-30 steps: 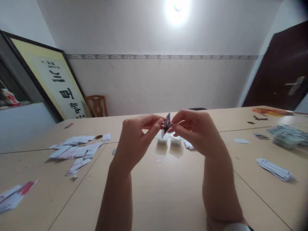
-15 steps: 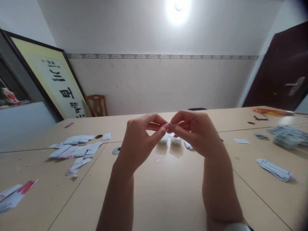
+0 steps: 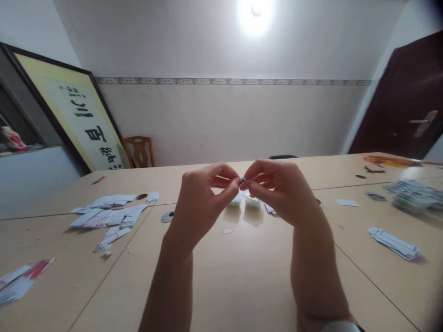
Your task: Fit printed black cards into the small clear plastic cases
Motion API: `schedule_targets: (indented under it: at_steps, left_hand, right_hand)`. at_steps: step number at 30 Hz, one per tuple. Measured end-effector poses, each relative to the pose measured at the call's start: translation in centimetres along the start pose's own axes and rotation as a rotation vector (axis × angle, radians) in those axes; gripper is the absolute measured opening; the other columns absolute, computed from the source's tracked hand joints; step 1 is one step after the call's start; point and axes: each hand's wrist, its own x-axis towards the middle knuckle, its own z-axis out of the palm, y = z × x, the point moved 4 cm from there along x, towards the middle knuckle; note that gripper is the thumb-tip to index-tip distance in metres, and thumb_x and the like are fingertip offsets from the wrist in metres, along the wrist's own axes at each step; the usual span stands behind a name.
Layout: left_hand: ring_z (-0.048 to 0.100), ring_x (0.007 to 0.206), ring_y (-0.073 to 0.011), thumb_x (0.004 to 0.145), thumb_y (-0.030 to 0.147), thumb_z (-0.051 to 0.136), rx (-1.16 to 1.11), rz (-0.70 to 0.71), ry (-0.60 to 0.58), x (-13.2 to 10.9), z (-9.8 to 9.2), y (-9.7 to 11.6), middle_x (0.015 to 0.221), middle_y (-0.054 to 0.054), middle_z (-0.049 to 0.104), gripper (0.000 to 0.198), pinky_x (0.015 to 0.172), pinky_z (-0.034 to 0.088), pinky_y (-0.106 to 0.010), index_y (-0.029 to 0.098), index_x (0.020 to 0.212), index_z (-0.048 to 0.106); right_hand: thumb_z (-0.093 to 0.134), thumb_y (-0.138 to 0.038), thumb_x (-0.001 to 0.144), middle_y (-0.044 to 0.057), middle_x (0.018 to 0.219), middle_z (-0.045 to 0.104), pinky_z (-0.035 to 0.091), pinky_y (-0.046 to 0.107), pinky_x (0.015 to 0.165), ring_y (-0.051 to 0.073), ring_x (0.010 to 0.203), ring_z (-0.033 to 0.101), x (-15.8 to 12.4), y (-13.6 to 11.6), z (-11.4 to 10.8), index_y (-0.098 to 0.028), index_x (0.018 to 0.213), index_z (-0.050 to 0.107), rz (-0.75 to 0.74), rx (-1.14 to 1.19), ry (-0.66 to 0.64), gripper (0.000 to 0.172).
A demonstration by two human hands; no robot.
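Note:
My left hand (image 3: 208, 196) and my right hand (image 3: 277, 186) meet at the fingertips above the middle of the table. Both are closed in a pinch on a small white piece with a dark edge (image 3: 242, 181); its kind is too small to make out. Behind and below the fingers stand two small clear packs (image 3: 252, 202), partly hidden by my hands. On the table nearer to me lies a small white label with a red border (image 3: 227, 230). Some white slips (image 3: 270, 209) show beside my right hand.
Stacks of white paper slips (image 3: 109, 216) spread over the left of the table (image 3: 242, 286). At the near left lie red and white slips (image 3: 26, 279). To the right are a bundle of slips (image 3: 393, 243) and piled clear packs (image 3: 413, 196). A wooden chair (image 3: 139, 152) stands behind.
The small piece has turned between my fingertips, so more of its white side and dark edge shows. My hands stay in nearly the same place.

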Motion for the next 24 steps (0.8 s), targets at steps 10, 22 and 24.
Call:
schedule_targets:
  at_steps: [10, 22, 24]
  left_hand:
    - [0.073, 0.069, -0.0135, 0.081, 0.018, 0.064, 0.112, -0.004, 0.075, 0.0, -0.8, -0.3, 0.068, 0.003, 0.073, 0.008, 0.064, 0.057, -0.02, 0.019, 0.074, 0.068]
    - [0.073, 0.071, -0.0147, 0.08, 0.024, 0.065, 0.181, -0.038, 0.174, 0.3, -2.0, -1.4, 0.073, 0.001, 0.075, 0.007, 0.063, 0.055, -0.021, 0.019, 0.078, 0.07]
    - [0.073, 0.071, -0.0146, 0.08, 0.025, 0.065, 0.18, -0.052, 0.183, 0.3, -2.3, -1.7, 0.073, 0.001, 0.075, 0.007, 0.061, 0.054, -0.02, 0.019, 0.077, 0.07]
  right_hand:
    - [0.065, -0.017, 0.078, 0.0, 0.072, 0.072, 0.055, 0.028, 0.061, 0.017, 0.071, 0.072, 0.2, 0.5, -0.2, -0.019, 0.074, 0.067, -0.011, -0.027, 0.004, 0.004]
    - [0.064, -0.019, 0.075, -0.001, 0.067, 0.068, 0.054, 0.029, 0.061, 0.018, 0.067, 0.072, 0.3, 0.9, -0.9, -0.02, 0.072, 0.064, 0.03, -0.078, 0.046, 0.004]
    - [0.064, -0.019, 0.075, 0.0, 0.07, 0.069, 0.053, 0.029, 0.06, 0.017, 0.067, 0.072, 0.4, 1.1, -1.1, -0.019, 0.072, 0.065, 0.036, -0.082, 0.046, 0.003]
